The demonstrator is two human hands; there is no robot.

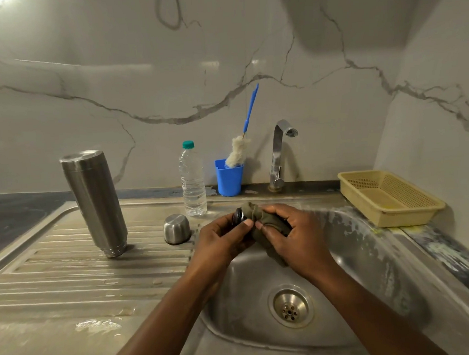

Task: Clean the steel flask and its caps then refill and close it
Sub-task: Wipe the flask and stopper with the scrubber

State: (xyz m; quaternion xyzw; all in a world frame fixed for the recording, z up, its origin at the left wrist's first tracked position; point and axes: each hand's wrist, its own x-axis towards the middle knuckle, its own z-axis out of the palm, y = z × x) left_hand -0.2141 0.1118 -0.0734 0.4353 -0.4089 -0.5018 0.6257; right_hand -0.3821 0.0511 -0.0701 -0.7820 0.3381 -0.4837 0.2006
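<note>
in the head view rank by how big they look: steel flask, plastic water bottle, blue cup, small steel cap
1. Upside-down steel flask
2. Clear plastic water bottle
3. Blue plastic cup
4. Small steel cap, close to the cup, so unsure

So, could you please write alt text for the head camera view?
Over a steel sink, the left hand holds a small dark cap while the right hand wipes it with a cloth. A steel flask stands upside down on the drainboard.
</note>
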